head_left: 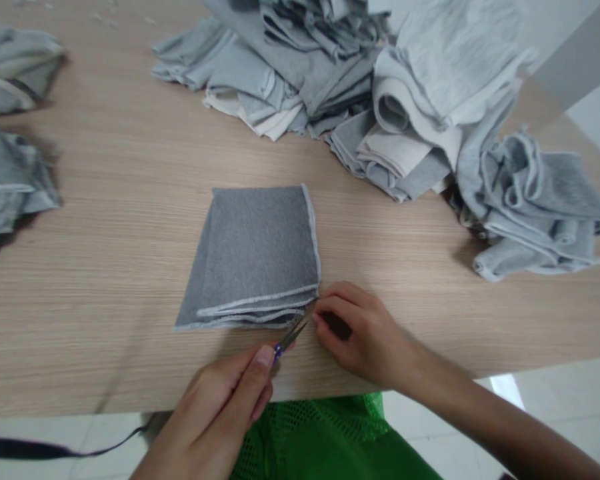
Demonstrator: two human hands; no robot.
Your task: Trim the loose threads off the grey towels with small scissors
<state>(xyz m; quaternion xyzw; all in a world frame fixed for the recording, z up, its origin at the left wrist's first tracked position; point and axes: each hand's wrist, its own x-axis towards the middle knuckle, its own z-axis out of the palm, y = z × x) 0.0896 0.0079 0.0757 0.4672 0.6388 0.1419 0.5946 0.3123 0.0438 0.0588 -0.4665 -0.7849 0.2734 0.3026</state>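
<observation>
A folded dark grey cloth (260,247) with pale overlocked edges lies flat on the table in front of me, its layers fanned at the near side. My left hand (230,400) is closed around small scissors (293,335) with a bit of blue at the handle. Their metal blades point up and right, slightly parted, at the cloth's near right corner. At that same corner, my right hand (360,330) pinches the cloth's edge between thumb and index finger. Whether a loose thread is also in the pinch is too small to see.
Heaps of grey and off-white cloth pieces (325,73) lie at the back, with a crumpled grey bundle (535,200) on the right and more cloth (10,173) at the left edge. The wooden table (105,267) ends just before my green garment (325,440). A black strap (35,448) hangs lower left.
</observation>
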